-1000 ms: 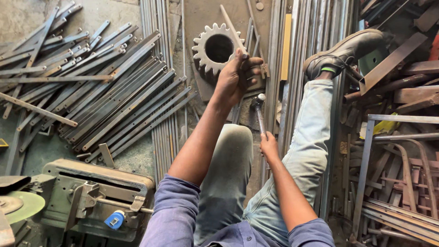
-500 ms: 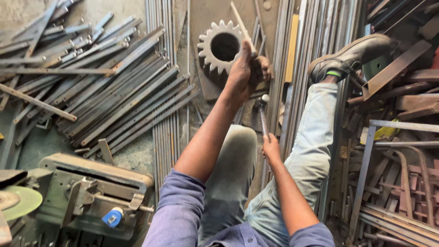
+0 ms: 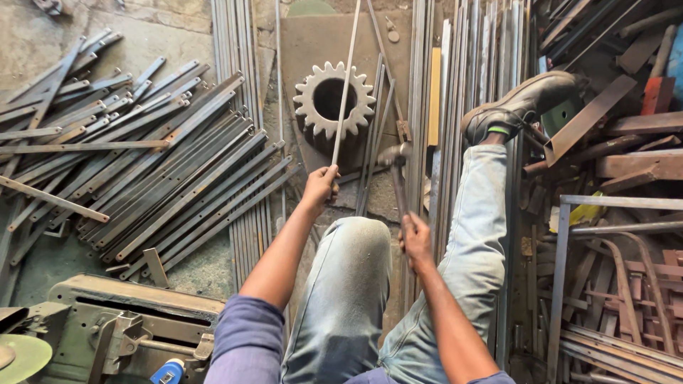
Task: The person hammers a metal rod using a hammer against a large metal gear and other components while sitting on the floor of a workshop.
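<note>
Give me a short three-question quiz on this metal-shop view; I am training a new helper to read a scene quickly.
1. True or false: the left hand is closed around the thin steel rod.
2. What does the right hand hold? A) a hammer B) a paint brush C) a tape measure
3. Fill in: the rod runs up over the large toothed ____ on the floor.

Key
1. True: the left grip is at the rod's near end.
2. A: the hammer, held by its handle, head up near the gear wheel.
3. Gear wheel, which lies flat on a rusty plate.
</note>
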